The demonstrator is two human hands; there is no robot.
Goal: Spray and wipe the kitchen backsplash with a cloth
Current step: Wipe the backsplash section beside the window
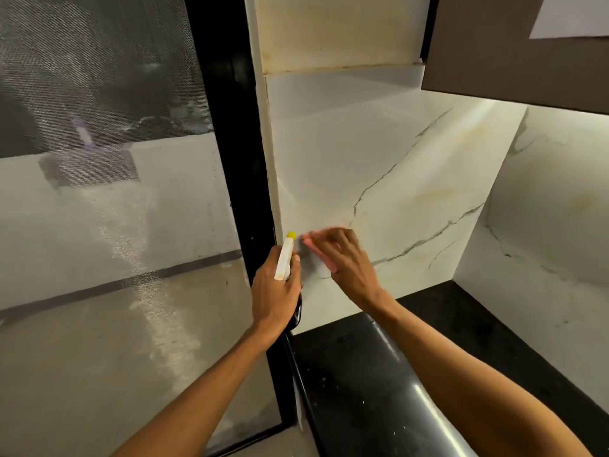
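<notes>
Now my left hand (275,288) is wrapped tight round the spray bottle (285,258). Its yellow tip points up at the backsplash (379,166), so the spray can land on the wall and not on me. The bottle is at the left edge of the wall, right beside the black window frame (237,159). It is low down, just above the dark tabletop (362,374).

My right hand (342,258) is just to the right of the bottle, very close to the wall, with its fingers stretched out wide. It looks blurry, so I think it is moving. I cannot see a cloth under it; it may be hidden, or not there at all. I keep both hands close together so I can rub the spot where the wall gets wet.

The wall has yellow marks farther right, under the brown cupboard (510,44). So I think most of the cleaning is not done yet.
</notes>
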